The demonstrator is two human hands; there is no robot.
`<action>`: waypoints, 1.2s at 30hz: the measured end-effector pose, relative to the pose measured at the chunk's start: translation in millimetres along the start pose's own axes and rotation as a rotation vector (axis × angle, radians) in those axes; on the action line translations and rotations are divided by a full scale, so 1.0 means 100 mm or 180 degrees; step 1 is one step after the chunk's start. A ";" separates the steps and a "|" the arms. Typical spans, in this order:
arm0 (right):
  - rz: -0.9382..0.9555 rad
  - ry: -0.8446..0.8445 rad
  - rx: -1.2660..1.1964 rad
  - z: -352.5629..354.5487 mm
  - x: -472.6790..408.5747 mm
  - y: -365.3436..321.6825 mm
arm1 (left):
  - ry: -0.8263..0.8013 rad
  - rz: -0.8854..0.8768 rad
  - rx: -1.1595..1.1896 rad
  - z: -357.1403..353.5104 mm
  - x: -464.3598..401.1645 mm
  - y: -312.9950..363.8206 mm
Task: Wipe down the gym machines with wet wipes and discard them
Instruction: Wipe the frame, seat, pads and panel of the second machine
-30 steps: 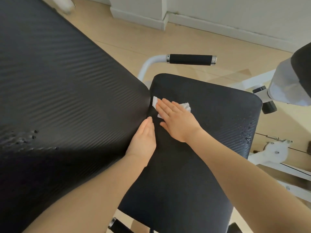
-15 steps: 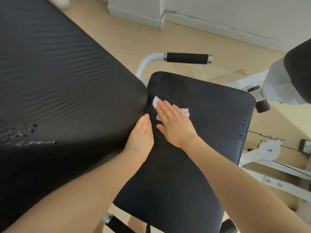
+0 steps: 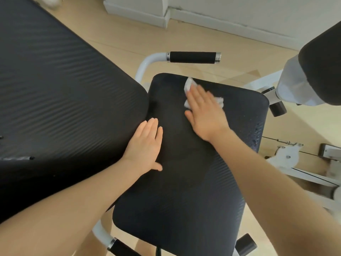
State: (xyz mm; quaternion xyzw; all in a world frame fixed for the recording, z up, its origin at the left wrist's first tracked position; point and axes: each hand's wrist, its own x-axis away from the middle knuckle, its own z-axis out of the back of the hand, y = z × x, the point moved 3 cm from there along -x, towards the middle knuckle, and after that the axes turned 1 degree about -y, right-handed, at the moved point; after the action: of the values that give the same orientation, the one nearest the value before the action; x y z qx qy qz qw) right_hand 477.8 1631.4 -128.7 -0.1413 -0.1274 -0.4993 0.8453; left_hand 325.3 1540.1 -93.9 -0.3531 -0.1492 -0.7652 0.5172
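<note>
A black padded seat (image 3: 184, 191) of a gym machine fills the middle of the view, with a large black back pad (image 3: 55, 98) slanting up on its left. My right hand (image 3: 204, 111) lies flat near the seat's far edge, pressing a white wet wipe (image 3: 189, 85) onto the pad; the wipe shows past the fingertips and at the hand's right side. My left hand (image 3: 145, 145) rests flat with fingers together where the back pad meets the seat, holding nothing.
A white tube with a black foam handle (image 3: 192, 57) sticks out beyond the seat. Another black handle (image 3: 121, 246) is below at the near side. A black roller pad with a white bracket (image 3: 317, 71) hangs at the right. White frame parts (image 3: 287, 157) and wooden floor lie around.
My right hand has slid the wipe from the seam beside the back pad toward the seat's far edge and to the right. My left hand stayed at the seam.
</note>
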 end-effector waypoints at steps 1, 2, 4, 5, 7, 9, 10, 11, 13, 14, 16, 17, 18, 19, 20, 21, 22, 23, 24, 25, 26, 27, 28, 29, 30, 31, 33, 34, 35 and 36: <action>0.0174 -0.0100 0.0027 -0.06 0.20 -0.06 | -0.0003 0.0067 0.0304 0.04 -0.02 0.02; 0.0354 -0.0170 0.0052 -0.13 0.43 -0.10 | -0.0008 0.0145 0.0609 0.09 -0.05 0.04; 0.0684 -0.0420 0.0072 -0.23 0.78 -0.12 | 0.0029 0.0271 0.1071 0.15 -0.09 0.12; 0.0761 -0.0607 0.0165 -0.26 0.85 -0.05 | 0.0073 0.0279 0.1180 0.17 -0.10 0.17; 0.0714 -0.0651 0.0405 -0.21 0.77 0.21 | 0.0130 0.0185 0.1218 0.16 -0.11 0.34; 0.0415 -0.0308 0.0350 -0.06 0.55 0.51 | 0.0047 0.0040 0.1176 0.14 -0.12 0.53; 0.0235 -0.0208 0.0334 0.02 0.45 0.65 | -0.0008 0.0019 0.1159 0.12 -0.13 0.60; 0.0058 -0.0234 0.0305 0.07 0.38 0.77 | -0.0029 0.0039 0.1143 0.10 -0.15 0.63; -0.0155 -0.0252 0.0176 0.09 0.34 0.87 | 0.0008 0.0095 0.1114 0.09 -0.18 0.65; -0.0254 -0.0181 0.0055 0.11 0.36 0.85 | 0.0016 0.0106 0.1107 0.09 -0.18 0.66; -0.0437 -0.0064 -0.0173 0.07 0.48 0.73 | -0.0006 0.0116 0.1085 0.09 -0.17 0.66; -0.0475 0.0001 -0.0238 0.02 0.59 0.65 | -0.0014 0.0133 0.1078 0.11 -0.17 0.67; -0.0442 0.0077 -0.0279 -0.06 0.75 0.58 | -0.0030 0.0151 0.1061 0.12 -0.17 0.68; -0.0333 0.0109 -0.0266 -0.12 0.94 0.48 | -0.0050 0.0168 0.1045 0.14 -0.16 0.69; -0.0174 0.0019 -0.0219 -0.20 1.14 0.38 | -0.0069 0.0183 0.1033 0.16 -0.16 0.70; 0.0024 -0.0118 -0.0167 -0.27 1.34 0.28 | -0.0082 0.0197 0.1022 0.17 -0.16 0.71; 0.0247 -0.0286 -0.0126 -0.34 1.51 0.22 | -0.0089 0.0214 0.1009 0.18 -0.15 0.71; 0.0441 -0.0433 -0.0082 -0.39 1.61 0.20 | -0.0083 0.0233 0.0993 0.18 -0.15 0.72; 0.0542 -0.0462 -0.0059 -0.41 1.62 0.24 | -0.0070 0.0245 0.0968 0.19 -0.16 0.72; 0.0511 -0.0401 -0.0059 -0.41 1.56 0.34 | -0.0060 0.0245 0.0937 0.18 -0.17 0.73; 0.0342 -0.0273 -0.0106 -0.38 1.46 0.46 | -0.0059 0.0241 0.0906 0.18 -0.17 0.73; 0.0112 -0.0091 -0.0168 -0.34 1.32 0.59 | -0.0060 0.0244 0.0879 0.17 -0.18 0.74; -0.0122 0.0076 -0.0205 -0.27 1.18 0.73 | -0.0056 0.0252 0.0862 0.16 -0.18 0.74; -0.0315 0.0155 -0.0204 -0.20 1.04 0.86 | -0.0046 0.0256 0.0850 0.14 -0.18 0.74; -0.0445 0.0163 -0.0234 -0.14 0.92 0.97 | -0.0041 0.0249 0.0847 0.13 -0.19 0.74; -0.0513 0.0181 -0.0306 -0.09 0.82 1.07 | -0.0043 0.0237 0.0862 0.12 -0.19 0.73; -0.0602 0.0184 -0.0505 -0.05 0.72 1.15 | -0.0045 0.0234 0.0894 0.11 -0.19 0.73; -0.0623 0.0183 -0.0589 -0.05 0.73 1.14 | -0.0047 0.0234 0.0890 0.12 -0.20 0.72; -0.0612 0.0189 -0.0632 -0.08 0.78 1.10 | -0.0056 0.0236 0.0882 0.12 -0.19 0.72; -0.0548 0.0212 -0.0637 -0.11 0.89 1.02 | -0.0054 0.0243 0.0873 0.13 -0.18 0.72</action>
State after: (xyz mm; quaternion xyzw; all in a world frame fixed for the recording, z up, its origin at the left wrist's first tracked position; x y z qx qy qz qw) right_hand 610.2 1602.9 -119.0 -0.1967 -0.0605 -0.5846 0.7848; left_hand 398.9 1530.0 -107.4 -0.2910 -0.2432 -0.7144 0.5880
